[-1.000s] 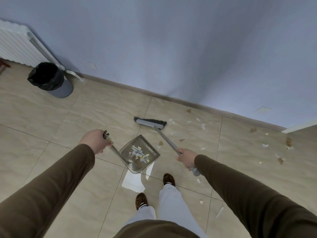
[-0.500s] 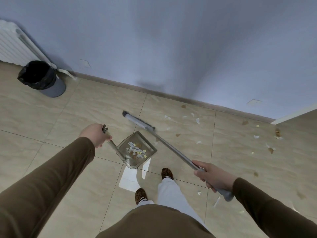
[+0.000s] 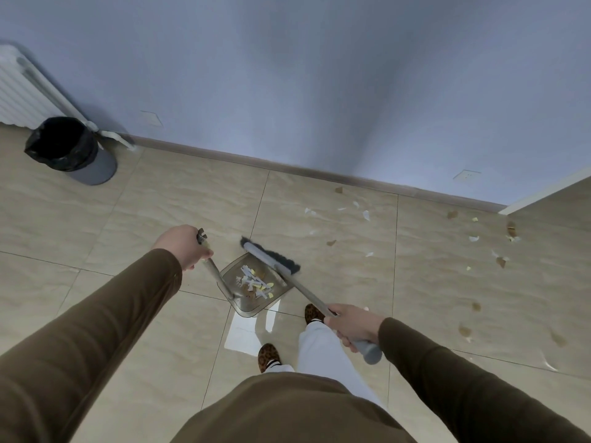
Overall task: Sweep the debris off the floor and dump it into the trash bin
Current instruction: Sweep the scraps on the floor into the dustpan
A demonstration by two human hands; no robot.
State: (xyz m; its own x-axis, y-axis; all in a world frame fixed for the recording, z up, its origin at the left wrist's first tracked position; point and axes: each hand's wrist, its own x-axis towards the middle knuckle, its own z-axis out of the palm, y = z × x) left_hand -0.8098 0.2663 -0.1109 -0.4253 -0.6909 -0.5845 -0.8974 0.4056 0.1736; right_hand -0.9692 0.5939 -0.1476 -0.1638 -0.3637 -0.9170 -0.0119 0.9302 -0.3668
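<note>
**Dustpan loaded, scraps left along the wall edge**

Floor (image 3: 160, 219) of beige tiles meets a blue wall (image 3: 319, 75) at a dark skirting strip. A white radiator (image 3: 19, 94) hangs at the far left of that wall. Just below it, near the floor's far left corner, stands the trash bin (image 3: 68, 148), round, grey, lined with a black bag, open at the top and well apart from the person.

The person's brown sleeves reach in from the lower corners. The broom (image 3: 281, 266) runs slantwise from the right hand up to its grey head, and the dark bristles lie over the far lip of the dustpan (image 3: 252, 282). The dustpan is translucent grey and sits in the middle of the floor, just ahead of two leopard-print slippers. White, yellow and brown scraps are heaped inside it.

The left hand (image 3: 182, 246) is clenched round the top of the dustpan's long upright handle. The right hand (image 3: 353, 324) is wrapped round the broom's shaft, with the grey end cap poking out behind the palm.

Loose debris (image 3: 364, 215) is scattered over the tiles on the right side of the floor, towards the wall edge: small white shreds and brown flakes, some beside the skirting, others nearer the right edge of the floor.
</note>
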